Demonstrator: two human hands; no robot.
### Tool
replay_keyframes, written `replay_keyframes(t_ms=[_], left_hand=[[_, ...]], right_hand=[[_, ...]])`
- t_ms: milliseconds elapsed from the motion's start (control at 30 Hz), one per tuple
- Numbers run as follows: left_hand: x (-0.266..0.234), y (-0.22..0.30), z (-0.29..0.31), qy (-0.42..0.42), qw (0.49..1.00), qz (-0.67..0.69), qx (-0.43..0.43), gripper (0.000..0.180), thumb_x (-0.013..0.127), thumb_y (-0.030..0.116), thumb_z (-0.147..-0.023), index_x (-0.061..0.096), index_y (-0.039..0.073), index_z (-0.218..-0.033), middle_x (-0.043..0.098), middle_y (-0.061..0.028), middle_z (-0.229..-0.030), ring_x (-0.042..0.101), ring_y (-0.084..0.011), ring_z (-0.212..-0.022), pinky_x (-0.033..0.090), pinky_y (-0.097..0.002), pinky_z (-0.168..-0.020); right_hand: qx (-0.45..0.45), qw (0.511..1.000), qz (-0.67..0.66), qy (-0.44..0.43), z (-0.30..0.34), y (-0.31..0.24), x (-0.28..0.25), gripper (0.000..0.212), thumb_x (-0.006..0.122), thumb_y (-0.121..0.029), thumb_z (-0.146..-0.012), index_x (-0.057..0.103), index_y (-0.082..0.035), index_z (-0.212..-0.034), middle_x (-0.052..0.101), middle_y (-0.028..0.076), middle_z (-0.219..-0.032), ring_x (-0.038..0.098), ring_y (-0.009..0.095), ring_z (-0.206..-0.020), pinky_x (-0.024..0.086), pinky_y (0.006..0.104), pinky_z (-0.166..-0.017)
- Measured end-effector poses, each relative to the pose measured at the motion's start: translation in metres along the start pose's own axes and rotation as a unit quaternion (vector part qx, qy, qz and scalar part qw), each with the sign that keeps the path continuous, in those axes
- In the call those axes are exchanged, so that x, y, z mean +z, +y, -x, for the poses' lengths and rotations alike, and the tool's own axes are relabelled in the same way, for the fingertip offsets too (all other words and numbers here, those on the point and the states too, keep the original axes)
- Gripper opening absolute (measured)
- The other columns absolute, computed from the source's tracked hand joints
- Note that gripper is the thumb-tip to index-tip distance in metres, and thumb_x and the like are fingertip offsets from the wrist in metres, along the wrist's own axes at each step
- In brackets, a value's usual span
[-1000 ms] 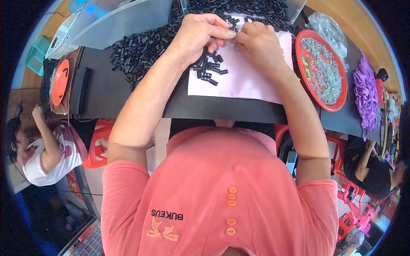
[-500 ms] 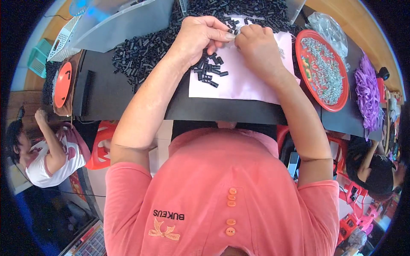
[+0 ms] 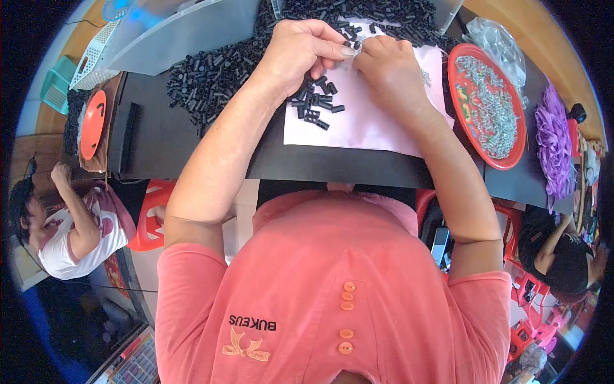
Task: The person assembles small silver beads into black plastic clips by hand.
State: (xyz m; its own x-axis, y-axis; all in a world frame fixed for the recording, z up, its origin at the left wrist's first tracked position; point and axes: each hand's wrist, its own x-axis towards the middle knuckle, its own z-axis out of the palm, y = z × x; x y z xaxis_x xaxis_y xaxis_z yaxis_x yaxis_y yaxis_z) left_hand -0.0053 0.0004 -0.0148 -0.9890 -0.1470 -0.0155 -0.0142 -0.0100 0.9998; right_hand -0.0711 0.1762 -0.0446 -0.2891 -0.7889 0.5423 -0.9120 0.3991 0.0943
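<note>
1. left hand (image 3: 306,51) pinches a black piece (image 3: 356,45) at twelve o'clock; right hand (image 3: 393,70) curled beside it, grip hidden.
2. black bench (image 3: 320,164); red chair (image 3: 148,221) at nine.
3. coral shirt (image 3: 307,256): dark lettering (image 3: 252,322).

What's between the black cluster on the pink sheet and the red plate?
Head view: bare pink sheet, right forearm crossing over it at the wrist, then the sheet's edge.

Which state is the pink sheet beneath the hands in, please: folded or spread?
Spread: the pink sheet lies broad and flat on the dark table, with loose black pieces on it; its far part is partly hidden.
</note>
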Motion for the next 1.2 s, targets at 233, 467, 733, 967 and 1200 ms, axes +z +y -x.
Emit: replay_keyframes(t_ms=[233,467,733,967,1200], left_hand=[[0.0,-0.001,0.0,0.005,1.0,-0.005,-0.007,0.009,0.071,0.002,-0.076,0.066,-0.002,-0.081,0.061,-0.0059,-0.066,0.052,-0.0085,-0.052,0.038,-0.0201,-0.044],[0.007,0.0,0.004,-0.011,1.0,-0.001,-0.005,0.007,0.071,0.002,-0.074,0.065,0.0,-0.077,0.061,-0.0055,-0.064,0.052,-0.008,-0.05,0.037,-0.0204,-0.042],[0.013,0.0,0.007,-0.013,0.999,-0.051,0.013,0.008,0.071,0.002,-0.074,0.065,-0.001,-0.077,0.063,-0.0075,-0.066,0.052,-0.0085,-0.049,0.038,-0.0205,-0.043],[0.01,0.0,0.006,-0.039,0.999,0.026,-0.003,0.008,0.069,0.003,-0.079,0.064,-0.002,-0.083,0.065,-0.0105,-0.07,0.057,-0.0114,-0.053,0.042,-0.0212,-0.046],[-0.005,-0.003,-0.004,0.027,0.996,0.084,-0.014,0.011,0.066,0.006,-0.084,0.063,-0.004,-0.089,0.066,-0.0126,-0.077,0.058,-0.0128,-0.055,0.046,-0.0229,-0.049]], right_hand=[[0.032,0.999,-0.009,0.013,-0.003,-0.001,0.001,0.009,0.063,-0.011,-0.071,0.065,-0.011,-0.08,0.058,0.004,-0.084,0.059,0.023,-0.085,0.041,0.0364,-0.074],[0.257,0.788,-0.553,0.088,-0.011,-0.003,-0.016,0.009,0.066,-0.007,-0.081,0.066,-0.003,-0.089,0.064,0.0,-0.08,0.057,0.007,-0.072,0.045,0.0211,-0.065],[0.277,0.747,-0.598,0.083,-0.013,-0.002,-0.016,0.009,0.064,-0.006,-0.083,0.067,-0.003,-0.091,0.063,-0.002,-0.08,0.055,0.005,-0.074,0.043,0.02,-0.067],[0.266,0.775,-0.569,0.064,-0.009,0.002,-0.009,0.011,0.065,-0.006,-0.082,0.067,-0.003,-0.092,0.063,0.0,-0.08,0.056,0.007,-0.073,0.044,0.0219,-0.067],[0.064,0.966,-0.192,0.159,-0.014,0.003,-0.012,0.018,0.064,-0.008,-0.076,0.068,-0.009,-0.093,0.061,0.008,-0.079,0.062,0.026,-0.075,0.05,0.0328,-0.065]])
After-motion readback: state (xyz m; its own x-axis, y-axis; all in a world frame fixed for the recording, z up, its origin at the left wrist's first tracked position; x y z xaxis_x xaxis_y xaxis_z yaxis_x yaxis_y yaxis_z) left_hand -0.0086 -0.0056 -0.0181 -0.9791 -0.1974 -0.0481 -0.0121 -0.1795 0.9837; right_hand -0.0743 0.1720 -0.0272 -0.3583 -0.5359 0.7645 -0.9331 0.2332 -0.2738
